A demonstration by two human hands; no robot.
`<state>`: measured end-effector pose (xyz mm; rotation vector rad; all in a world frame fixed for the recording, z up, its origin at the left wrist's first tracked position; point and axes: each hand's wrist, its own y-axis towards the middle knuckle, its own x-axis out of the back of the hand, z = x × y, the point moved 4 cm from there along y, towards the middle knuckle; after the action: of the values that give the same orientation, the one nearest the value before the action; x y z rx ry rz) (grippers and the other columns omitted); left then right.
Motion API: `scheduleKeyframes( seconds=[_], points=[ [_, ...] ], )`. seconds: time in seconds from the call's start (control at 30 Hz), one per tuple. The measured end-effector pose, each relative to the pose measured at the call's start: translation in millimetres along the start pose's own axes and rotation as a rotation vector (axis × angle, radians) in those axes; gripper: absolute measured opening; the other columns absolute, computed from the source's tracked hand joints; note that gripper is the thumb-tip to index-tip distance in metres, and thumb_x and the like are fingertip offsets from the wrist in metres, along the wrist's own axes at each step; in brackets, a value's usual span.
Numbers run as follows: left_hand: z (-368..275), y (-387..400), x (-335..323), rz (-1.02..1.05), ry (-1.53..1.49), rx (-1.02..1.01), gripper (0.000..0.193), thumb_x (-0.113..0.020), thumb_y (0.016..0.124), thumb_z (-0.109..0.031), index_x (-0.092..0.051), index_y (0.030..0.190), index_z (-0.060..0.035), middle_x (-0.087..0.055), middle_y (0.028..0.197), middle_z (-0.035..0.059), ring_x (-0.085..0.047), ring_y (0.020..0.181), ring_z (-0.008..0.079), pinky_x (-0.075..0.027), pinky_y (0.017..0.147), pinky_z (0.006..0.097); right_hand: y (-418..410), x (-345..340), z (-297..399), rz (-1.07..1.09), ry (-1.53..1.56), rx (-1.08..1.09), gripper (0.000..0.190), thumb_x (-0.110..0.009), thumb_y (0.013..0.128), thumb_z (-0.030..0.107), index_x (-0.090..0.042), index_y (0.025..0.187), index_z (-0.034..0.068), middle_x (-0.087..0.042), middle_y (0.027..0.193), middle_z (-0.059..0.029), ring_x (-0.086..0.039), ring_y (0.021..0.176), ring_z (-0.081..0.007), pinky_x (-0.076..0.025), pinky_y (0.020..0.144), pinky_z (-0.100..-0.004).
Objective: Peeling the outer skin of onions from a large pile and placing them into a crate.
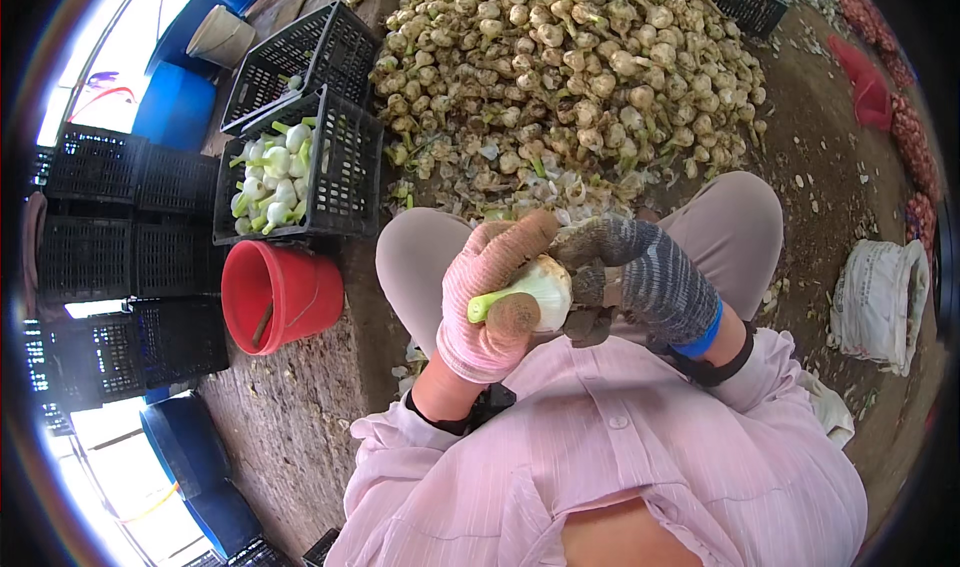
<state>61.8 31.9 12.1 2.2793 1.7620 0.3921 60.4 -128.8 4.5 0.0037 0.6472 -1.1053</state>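
Note:
My left hand (487, 265), in a pink knitted glove with brown-stained fingers, grips a white garlic bulb (553, 295). The cut green stem of the bulb points left, between thumb and fingers. At its brownish root end is my right hand (651, 270), in a dark grey knitted glove with a blue cuff. The right fingers are curled close against the bulb; whether they hold a small tool cannot be made out. Beyond my knees rises a large heap of untrimmed garlic (570, 64), with loose peeled skins (570, 188) along its near edge.
On the left, a black plastic crate (345, 169) holds cleaned garlic bulbs, beside another crate (281, 64). A red bucket (307, 297) with a stick inside stands nearer. Stacked crates (86, 259) line the far left. To the right are a white woven sack (874, 304) and red netting (862, 79).

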Motion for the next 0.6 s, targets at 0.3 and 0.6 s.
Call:
scheduleKeyframes(
  seconds=[0.3,0.6],
  points=[
    [0.5,-5.9,-3.9,-0.131,0.308,0.007,0.074,-0.055,0.085,-0.060,-0.056,0.120,0.0057,-0.058,0.101,0.0176,-0.060,0.091,0.0258,-0.048,0.079,0.0327,-2.9,-0.9,-1.2,-0.146,-0.686,0.351,0.039,-0.077,0.077,0.017,-0.061,0.108,0.000,-0.066,0.098,-0.0078,-0.063,0.086,-0.0139,-0.054,0.074,-0.0279],
    [2.4,-6.6,-11.1,-0.274,0.095,0.251,0.086,-0.041,0.086,-0.071,-0.050,0.121,0.0073,-0.058,0.109,0.0118,-0.056,0.097,0.0191,-0.045,0.089,0.0315,-7.8,-0.4,-6.6,-0.027,0.165,0.106,0.042,-0.074,0.078,0.010,-0.056,0.115,-0.001,-0.063,0.097,-0.0066,-0.062,0.084,-0.0147,-0.054,0.074,-0.0287]
  ],
)
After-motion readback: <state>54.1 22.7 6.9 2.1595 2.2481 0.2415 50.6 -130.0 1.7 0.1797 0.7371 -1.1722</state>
